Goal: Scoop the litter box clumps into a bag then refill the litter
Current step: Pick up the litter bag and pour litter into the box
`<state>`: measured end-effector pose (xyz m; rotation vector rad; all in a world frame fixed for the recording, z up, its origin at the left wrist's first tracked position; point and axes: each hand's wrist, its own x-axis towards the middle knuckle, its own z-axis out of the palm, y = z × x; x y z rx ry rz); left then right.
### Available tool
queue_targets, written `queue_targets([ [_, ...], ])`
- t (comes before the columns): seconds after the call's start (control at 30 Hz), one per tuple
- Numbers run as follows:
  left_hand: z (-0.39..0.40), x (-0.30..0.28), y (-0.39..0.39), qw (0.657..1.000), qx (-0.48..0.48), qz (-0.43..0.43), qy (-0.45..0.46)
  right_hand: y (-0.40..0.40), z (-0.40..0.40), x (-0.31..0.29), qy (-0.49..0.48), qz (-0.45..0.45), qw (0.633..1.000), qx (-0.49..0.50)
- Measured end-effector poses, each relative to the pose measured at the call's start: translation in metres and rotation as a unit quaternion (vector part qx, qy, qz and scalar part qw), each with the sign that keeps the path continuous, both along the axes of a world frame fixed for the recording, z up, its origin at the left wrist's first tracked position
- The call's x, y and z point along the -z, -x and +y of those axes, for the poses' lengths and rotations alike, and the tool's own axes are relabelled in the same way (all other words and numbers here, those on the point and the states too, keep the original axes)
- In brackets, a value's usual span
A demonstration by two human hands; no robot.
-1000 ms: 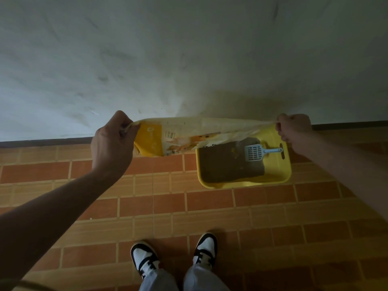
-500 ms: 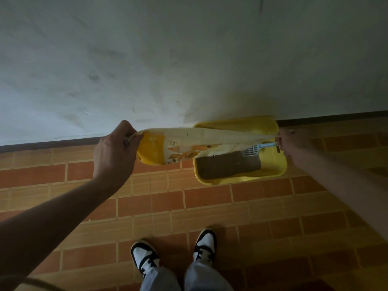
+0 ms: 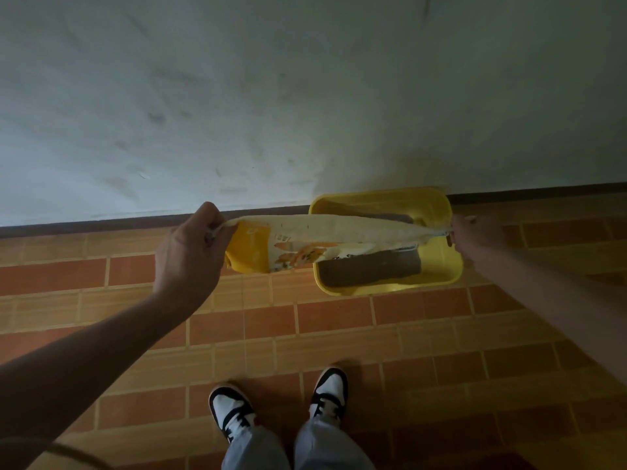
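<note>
Shifted since earlier frames: litter box (image 3: 437, 205) now shows its far rim above the bag; scoop hidden. Litter bag (image 3: 305, 242), yellow and white, stretched flat at frame centre over the box's left half. Left hand (image 3: 190, 252) pinches its left end; right hand (image 3: 471, 237) grips its right end. Box on tiled floor (image 3: 339, 334) against wall (image 3: 305, 96).

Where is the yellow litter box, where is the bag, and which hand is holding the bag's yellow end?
yellow litter box (image 3: 437, 212): head view, on its far inner wall.
bag (image 3: 325, 225): head view, on its pale stretched top.
left hand (image 3: 188, 257): head view, on its back.
</note>
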<state>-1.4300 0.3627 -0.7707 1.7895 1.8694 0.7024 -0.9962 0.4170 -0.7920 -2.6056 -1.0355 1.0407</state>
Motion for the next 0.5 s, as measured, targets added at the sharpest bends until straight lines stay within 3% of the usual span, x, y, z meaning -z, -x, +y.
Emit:
queue_targets([
  [0.3, 0.004, -0.006, -0.006, 1.000, -0.019, 0.002, 0.007, -0.001, -0.014, 0.014, -0.062, 0.009, 0.992, 0.110],
  [0.5, 0.006, -0.007, -0.011, 1.000, -0.026, -0.013, 0.006, -0.007, -0.016, 0.008, -0.055, 0.006, 0.995, 0.084],
])
